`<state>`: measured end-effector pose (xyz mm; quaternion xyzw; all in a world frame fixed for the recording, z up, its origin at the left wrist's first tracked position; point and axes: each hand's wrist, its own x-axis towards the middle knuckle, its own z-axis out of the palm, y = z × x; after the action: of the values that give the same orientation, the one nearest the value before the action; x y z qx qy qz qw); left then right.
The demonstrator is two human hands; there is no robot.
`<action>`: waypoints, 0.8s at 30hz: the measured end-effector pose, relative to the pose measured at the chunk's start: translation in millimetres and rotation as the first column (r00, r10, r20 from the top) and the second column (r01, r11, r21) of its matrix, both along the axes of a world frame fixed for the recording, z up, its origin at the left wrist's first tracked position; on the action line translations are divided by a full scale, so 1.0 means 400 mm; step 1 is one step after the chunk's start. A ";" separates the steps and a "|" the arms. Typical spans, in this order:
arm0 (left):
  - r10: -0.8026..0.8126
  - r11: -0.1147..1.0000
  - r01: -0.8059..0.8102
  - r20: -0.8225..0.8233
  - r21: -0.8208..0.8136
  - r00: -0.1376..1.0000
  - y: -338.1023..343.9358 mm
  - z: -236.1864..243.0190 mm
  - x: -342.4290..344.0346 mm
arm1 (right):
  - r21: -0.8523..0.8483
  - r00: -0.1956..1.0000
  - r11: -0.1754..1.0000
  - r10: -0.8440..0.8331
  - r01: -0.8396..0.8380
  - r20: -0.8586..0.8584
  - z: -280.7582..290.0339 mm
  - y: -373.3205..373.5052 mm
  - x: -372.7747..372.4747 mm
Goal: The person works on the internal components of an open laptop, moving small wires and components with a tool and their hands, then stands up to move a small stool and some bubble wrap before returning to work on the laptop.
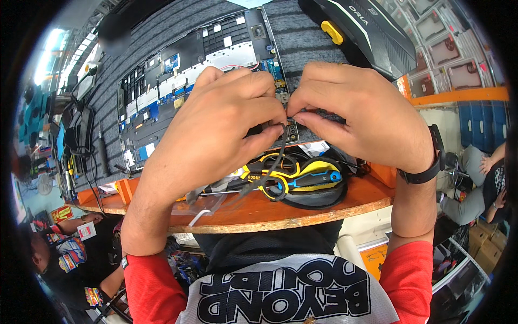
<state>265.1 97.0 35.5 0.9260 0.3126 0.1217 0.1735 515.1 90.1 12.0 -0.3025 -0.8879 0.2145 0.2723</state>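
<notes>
At centre, the left hand [229, 110] pinches a dark cord [282, 144] beside the right hand's [353, 108] closed fingertips, contents unclear, over an opened laptop [189, 74], upper left, laid flat presumably for access.

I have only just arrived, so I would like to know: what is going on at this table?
A person is working with both hands at an opened laptop base, its inner parts exposed, on a grey ribbed surface. The left hand pinches a dark cord near the right edge of the base. The right hand has its fingertips close beside it, but what they pinch is hard to tell. Yellow-and-black looped handles and a blue-and-black screwdriver lie between the base and the person.
</notes>
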 end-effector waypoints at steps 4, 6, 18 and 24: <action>0.028 0.994 -0.025 0.033 -0.107 0.999 0.020 -0.006 0.003 | 0.000 1.000 1.000 -0.017 0.017 -0.008 0.004 -0.001 0.006; 0.035 0.965 -0.016 0.065 -0.263 0.997 0.039 -0.015 -0.002 | 0.001 1.000 1.000 -0.019 0.019 -0.013 0.005 0.000 0.009; -0.132 0.991 0.132 -0.022 -0.019 0.991 0.063 -0.017 -0.037 | -0.004 0.993 0.999 0.045 -0.045 0.113 0.026 0.008 -0.014; -0.067 0.974 0.044 0.097 0.224 0.993 0.012 -0.065 -0.019 | -0.090 0.970 0.994 -0.045 0.069 0.241 0.035 -0.057 -0.016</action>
<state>257.3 101.8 9.5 0.9403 0.2617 0.1988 0.0884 508.6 67.5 26.2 -0.3643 -0.8936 0.2119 0.1547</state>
